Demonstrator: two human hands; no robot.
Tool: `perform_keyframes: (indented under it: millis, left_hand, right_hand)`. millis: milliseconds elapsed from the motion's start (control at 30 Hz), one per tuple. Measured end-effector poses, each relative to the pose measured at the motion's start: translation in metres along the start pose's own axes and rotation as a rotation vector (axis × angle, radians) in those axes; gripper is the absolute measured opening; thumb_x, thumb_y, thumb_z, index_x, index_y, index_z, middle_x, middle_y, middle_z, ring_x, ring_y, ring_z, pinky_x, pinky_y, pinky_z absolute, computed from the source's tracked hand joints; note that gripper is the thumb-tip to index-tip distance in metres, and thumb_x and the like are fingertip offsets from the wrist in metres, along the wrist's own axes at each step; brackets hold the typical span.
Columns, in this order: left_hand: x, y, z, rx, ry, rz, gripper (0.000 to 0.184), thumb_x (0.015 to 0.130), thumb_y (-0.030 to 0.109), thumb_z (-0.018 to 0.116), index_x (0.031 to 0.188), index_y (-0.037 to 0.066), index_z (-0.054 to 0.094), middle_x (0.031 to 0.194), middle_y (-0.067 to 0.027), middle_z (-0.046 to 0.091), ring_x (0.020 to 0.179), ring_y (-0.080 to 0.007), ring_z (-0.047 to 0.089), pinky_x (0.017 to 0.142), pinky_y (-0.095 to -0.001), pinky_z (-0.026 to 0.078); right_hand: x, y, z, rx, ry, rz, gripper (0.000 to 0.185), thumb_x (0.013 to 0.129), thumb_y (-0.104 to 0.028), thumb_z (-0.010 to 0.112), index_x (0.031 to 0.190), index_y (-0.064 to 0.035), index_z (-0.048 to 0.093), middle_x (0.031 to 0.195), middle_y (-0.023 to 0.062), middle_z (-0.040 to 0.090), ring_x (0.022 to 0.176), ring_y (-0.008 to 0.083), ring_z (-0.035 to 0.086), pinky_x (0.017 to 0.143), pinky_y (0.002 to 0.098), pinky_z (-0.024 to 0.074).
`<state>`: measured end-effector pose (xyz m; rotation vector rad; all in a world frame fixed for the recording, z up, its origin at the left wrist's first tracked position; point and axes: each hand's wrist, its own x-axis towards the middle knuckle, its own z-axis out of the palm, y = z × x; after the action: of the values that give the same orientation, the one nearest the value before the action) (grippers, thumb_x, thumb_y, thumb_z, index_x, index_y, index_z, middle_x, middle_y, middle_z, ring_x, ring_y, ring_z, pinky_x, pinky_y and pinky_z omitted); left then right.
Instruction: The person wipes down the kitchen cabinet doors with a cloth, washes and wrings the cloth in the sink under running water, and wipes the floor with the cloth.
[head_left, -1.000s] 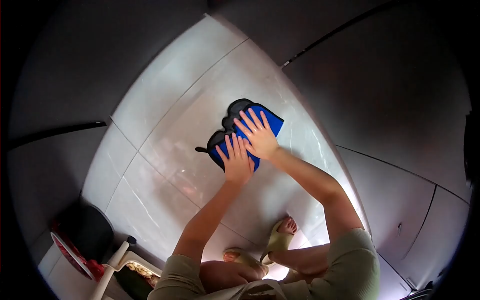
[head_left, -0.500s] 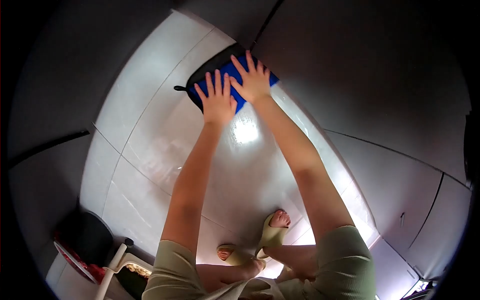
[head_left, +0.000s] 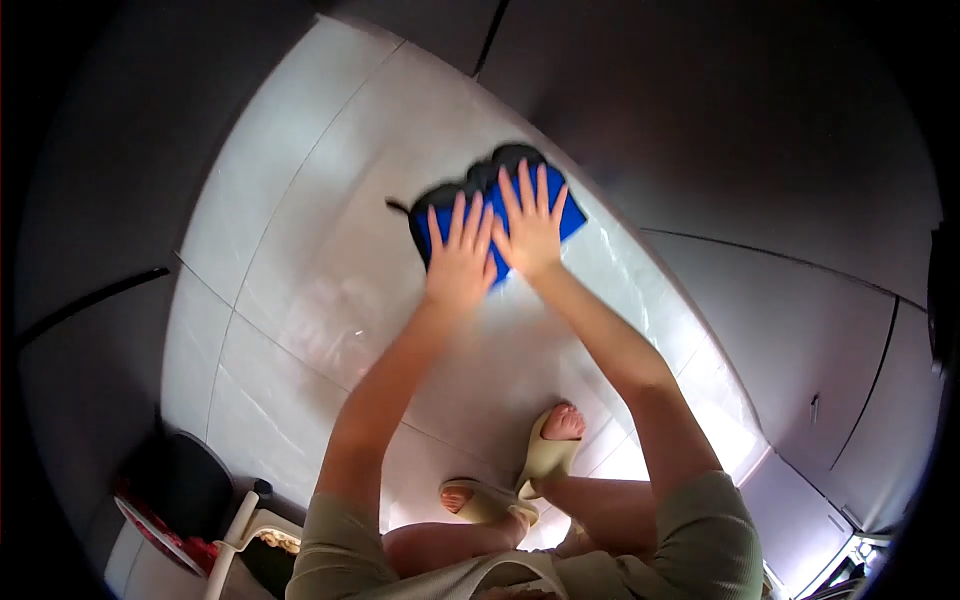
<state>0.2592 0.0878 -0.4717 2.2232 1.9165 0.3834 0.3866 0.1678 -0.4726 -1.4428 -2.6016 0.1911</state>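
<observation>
A blue cloth (head_left: 503,270) with a black border and a small black loop lies on the glossy tiled floor (head_left: 330,230). Its far black edge is bunched up in folds. My left hand (head_left: 461,260) presses flat on the left part of the cloth, fingers spread. Beside it, my right hand (head_left: 532,235) lies flat on the right part, fingers also apart. Both arms reach forward from my crouched body, and the hands nearly meet at the thumbs.
Dark cabinet fronts (head_left: 730,150) border the floor at the right and far side. At lower left stand a black bin-like container (head_left: 185,480) and a cream-coloured rack (head_left: 240,530). My feet in pale green slippers (head_left: 548,450) are close below my arms.
Both hands have slid the cloth toward my body and slightly right, away from the far cabinet corner. The cloth's far edge has bunched into folds.
</observation>
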Motion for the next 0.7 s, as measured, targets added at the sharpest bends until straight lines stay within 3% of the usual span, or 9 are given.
perform_keyframes:
  millis: [100, 133, 267, 400, 500, 600, 700]
  left_hand:
    - [0.049, -0.027, 0.003, 0.049, 0.09, -0.023, 0.063, 0.079, 0.025, 0.053, 0.137, 0.006, 0.036, 0.146, -0.0139, 0.027, 0.136, -0.0344, 0.019, 0.106, -0.0612, 0.012]
    - [0.051, -0.03, 0.004, 0.055, 0.085, -0.005, 0.063, 0.079, 0.024, 0.053, 0.137, 0.006, 0.036, 0.146, -0.0138, 0.027, 0.136, -0.0343, 0.019, 0.106, -0.0611, 0.012]
    - [0.011, -0.014, 0.0, 0.016, 0.017, 0.028, 0.065, 0.078, 0.026, 0.052, 0.137, 0.004, 0.036, 0.146, -0.0145, 0.027, 0.137, -0.0344, 0.018, 0.106, -0.062, 0.01]
    - [-0.093, 0.043, -0.004, -0.038, -0.228, 0.008, 0.067, 0.075, 0.032, 0.055, 0.133, 0.001, 0.04, 0.144, -0.0159, 0.03, 0.136, -0.0347, 0.019, 0.105, -0.0628, 0.013]
    - [-0.133, 0.059, 0.008, -0.02, -0.149, -0.02, 0.066, 0.076, 0.034, 0.055, 0.131, 0.0, 0.043, 0.143, -0.017, 0.032, 0.135, -0.035, 0.023, 0.106, -0.0604, 0.015]
    - [-0.107, 0.034, -0.009, 0.031, -0.233, -0.015, 0.066, 0.077, 0.035, 0.053, 0.132, 0.0, 0.042, 0.144, -0.0166, 0.031, 0.136, -0.0349, 0.02, 0.107, -0.0602, 0.013]
    - [-0.061, -0.051, -0.013, 0.045, -0.048, 0.02, 0.068, 0.075, 0.031, 0.055, 0.135, 0.003, 0.039, 0.145, -0.0135, 0.031, 0.137, -0.0327, 0.018, 0.108, -0.0582, 0.011]
  right_hand:
    - [0.041, -0.004, 0.019, -0.12, 0.124, 0.19, 0.06, 0.086, -0.04, 0.041, 0.141, -0.016, 0.032, 0.148, 0.0151, 0.022, 0.136, 0.0389, 0.016, 0.104, 0.064, 0.0053]
    - [0.041, -0.005, 0.019, -0.122, 0.132, 0.203, 0.06, 0.087, -0.037, 0.041, 0.141, -0.013, 0.032, 0.147, 0.0158, 0.023, 0.136, 0.0386, 0.017, 0.106, 0.0603, 0.0075]
    - [-0.011, -0.015, 0.008, -0.015, 0.024, 0.127, 0.061, 0.088, -0.032, 0.043, 0.141, -0.0048, 0.029, 0.148, 0.0173, 0.021, 0.136, 0.0386, 0.015, 0.11, 0.0506, 0.0107]
    - [-0.119, -0.028, -0.011, 0.126, -0.252, -0.082, 0.064, 0.084, -0.028, 0.048, 0.14, -0.0025, 0.029, 0.148, 0.0212, 0.019, 0.137, 0.0405, 0.013, 0.109, 0.0537, 0.0098]
    - [-0.142, -0.028, -0.015, 0.117, -0.352, -0.213, 0.061, 0.084, -0.026, 0.048, 0.138, -0.002, 0.033, 0.147, 0.0209, 0.02, 0.137, 0.0402, 0.014, 0.108, 0.0549, 0.0109]
    - [-0.106, -0.043, -0.004, 0.102, -0.236, -0.179, 0.062, 0.085, -0.029, 0.046, 0.139, -0.0026, 0.031, 0.147, 0.0211, 0.021, 0.137, 0.0404, 0.015, 0.108, 0.055, 0.0106]
    - [-0.028, -0.081, 0.023, 0.122, 0.028, -0.081, 0.062, 0.086, -0.031, 0.045, 0.14, -0.0038, 0.03, 0.147, 0.0197, 0.023, 0.136, 0.0401, 0.017, 0.109, 0.0542, 0.0105]
